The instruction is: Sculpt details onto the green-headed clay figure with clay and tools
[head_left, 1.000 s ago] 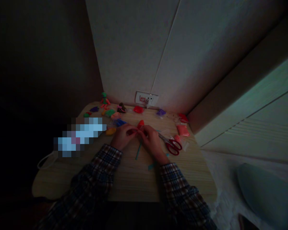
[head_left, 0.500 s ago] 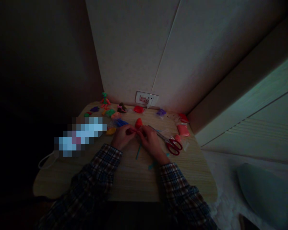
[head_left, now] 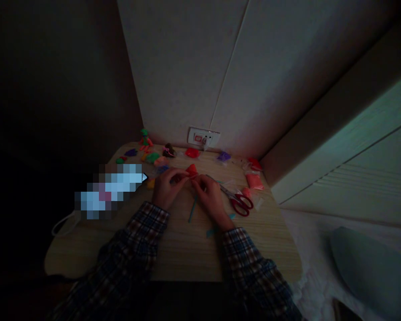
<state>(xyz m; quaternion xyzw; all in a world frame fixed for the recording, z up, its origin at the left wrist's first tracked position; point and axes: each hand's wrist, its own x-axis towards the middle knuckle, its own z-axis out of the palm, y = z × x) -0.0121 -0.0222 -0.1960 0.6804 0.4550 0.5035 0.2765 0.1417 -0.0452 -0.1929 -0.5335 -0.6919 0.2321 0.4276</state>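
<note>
Red clay lump [head_left: 191,170], small & roundish w/ a thin bit pulled toward the hands, sits just behind the scissors [head_left: 238,200] to their left. Left hand [head_left: 166,187] and right hand [head_left: 209,192] both pinch it, fingers closed on it. Clear bags beside scissors hold pink clay [head_left: 254,181]
</note>
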